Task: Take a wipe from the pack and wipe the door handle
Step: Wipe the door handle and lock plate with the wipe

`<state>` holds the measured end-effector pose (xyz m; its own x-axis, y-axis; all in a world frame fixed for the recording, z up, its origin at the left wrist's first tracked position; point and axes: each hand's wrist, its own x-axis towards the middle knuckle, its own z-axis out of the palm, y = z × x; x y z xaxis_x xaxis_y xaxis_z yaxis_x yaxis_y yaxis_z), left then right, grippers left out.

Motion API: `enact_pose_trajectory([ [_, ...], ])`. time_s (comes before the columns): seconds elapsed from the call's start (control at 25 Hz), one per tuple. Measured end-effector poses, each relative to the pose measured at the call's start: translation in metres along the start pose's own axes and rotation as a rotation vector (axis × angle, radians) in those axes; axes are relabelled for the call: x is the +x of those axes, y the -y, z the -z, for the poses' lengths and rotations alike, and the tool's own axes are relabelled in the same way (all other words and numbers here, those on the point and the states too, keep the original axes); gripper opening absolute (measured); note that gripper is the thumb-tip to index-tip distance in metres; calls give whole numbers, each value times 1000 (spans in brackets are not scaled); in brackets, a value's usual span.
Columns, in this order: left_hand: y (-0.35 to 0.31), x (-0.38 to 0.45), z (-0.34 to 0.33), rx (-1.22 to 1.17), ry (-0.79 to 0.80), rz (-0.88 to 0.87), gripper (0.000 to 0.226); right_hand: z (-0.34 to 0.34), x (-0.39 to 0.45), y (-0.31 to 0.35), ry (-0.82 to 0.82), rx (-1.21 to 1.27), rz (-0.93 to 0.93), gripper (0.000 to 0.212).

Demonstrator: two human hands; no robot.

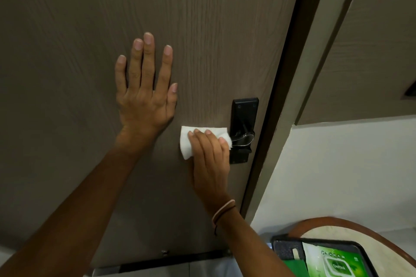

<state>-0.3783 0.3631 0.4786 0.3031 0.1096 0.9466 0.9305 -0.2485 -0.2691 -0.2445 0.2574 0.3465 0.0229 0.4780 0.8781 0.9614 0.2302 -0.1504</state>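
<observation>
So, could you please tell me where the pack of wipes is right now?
The green pack of wipes lies in a black tray on the round table at the head view's bottom right, below the door handle.

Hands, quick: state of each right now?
Left hand: open, fingers spread flat on the door, holding nothing.
Right hand: closed on the white wipe over the door handle.

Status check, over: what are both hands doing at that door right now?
Left hand flat on door, empty. Right hand pressing white wipe over black door handle. Wipe pack lower right on tray. Nothing in the way.
</observation>
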Motion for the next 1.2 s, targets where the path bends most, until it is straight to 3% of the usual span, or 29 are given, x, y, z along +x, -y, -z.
enact_pose_trajectory([
  [0.24,0,2,0,0,-31,3,65,9,5,-4,-33,217,90,62],
  [0.32,0,1,0,2,-23,4,65,23,-4,-24,-39,213,-36,70],
  [0.44,-1,1,-1,12,-27,6,64,35,-17,-47,-177,275,-283,51],
  [0.52,-1,2,-1,5,-26,6,63,33,-18,-43,-219,302,-371,46],
  [0.64,-2,1,1,-21,-9,18,64,23,-16,-13,-248,305,-452,54],
  [0.76,-2,2,2,9,25,17,65,17,-22,21,-98,368,-397,63],
  [0.96,-3,4,14,-9,88,9,66,32,-18,53,163,360,-199,49],
  [1.04,-7,9,26,-20,137,44,60,53,-7,60,297,551,-195,48],
  [1.12,-11,11,45,-112,181,71,54,85,6,63,358,820,-488,35],
  [1.2,-19,8,73,-423,243,180,51,119,20,56,305,983,-910,19],
])
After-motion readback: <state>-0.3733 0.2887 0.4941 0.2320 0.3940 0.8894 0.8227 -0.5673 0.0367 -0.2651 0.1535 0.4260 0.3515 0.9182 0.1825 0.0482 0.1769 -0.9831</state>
